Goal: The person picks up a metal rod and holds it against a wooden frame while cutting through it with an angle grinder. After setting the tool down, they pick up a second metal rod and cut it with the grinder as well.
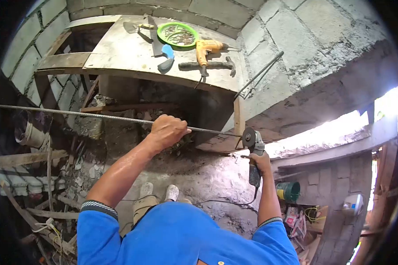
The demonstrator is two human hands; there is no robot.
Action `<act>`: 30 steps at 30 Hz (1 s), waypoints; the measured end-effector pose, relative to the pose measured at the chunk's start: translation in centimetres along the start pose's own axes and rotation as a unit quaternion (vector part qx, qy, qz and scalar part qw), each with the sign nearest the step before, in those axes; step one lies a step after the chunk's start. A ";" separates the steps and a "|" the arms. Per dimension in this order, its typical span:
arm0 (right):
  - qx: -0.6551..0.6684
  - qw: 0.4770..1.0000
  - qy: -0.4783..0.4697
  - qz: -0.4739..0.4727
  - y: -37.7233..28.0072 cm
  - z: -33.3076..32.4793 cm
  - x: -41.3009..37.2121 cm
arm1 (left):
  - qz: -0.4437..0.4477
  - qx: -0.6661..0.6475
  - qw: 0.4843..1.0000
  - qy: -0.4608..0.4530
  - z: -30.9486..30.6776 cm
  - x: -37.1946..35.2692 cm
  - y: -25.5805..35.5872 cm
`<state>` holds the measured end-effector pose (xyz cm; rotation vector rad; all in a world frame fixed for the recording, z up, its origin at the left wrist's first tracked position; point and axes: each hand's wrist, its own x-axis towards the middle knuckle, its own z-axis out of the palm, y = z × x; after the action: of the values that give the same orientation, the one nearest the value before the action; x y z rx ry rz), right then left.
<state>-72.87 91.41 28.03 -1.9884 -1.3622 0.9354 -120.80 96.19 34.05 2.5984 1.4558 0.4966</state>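
A long ribbed steel bar [110, 116] crosses in front of me from the far left to the right. My left hand [169, 131] is closed around it near its middle. In my right hand [262, 162] is an angle grinder [254, 175], held upright with the fingers wrapped round its body. Its dark round disc [249, 138] overlaps the bar toward the right end in this view. From the grinder's lower end a black cord [234, 204] runs down and left behind my body.
A plywood bench top [115, 48] ahead carries a yellow drill [208, 47], a hammer [197, 66], a green tray [165, 26] of small metal pieces and a trowel [130, 27]. Concrete block walls [311, 26] surround it. Rubble and timber [28, 158] lie left; a green bucket [291, 191] sits right.
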 end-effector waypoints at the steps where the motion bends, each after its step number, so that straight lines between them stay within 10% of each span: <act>1: -0.009 1.000 0.013 -0.002 0.7 -0.1 0.2 | -0.008 0.004 1.000 -0.012 0.0 0.0 0.0; 30: 0.017 0.997 -0.028 0.063 -2.1 0.3 -1.5 | -0.038 -0.070 0.995 -0.056 -0.2 -0.2 -0.4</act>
<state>-74.63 90.70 29.80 -2.0558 -1.2539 1.0707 -121.29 96.24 34.09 2.4122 1.4226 0.4203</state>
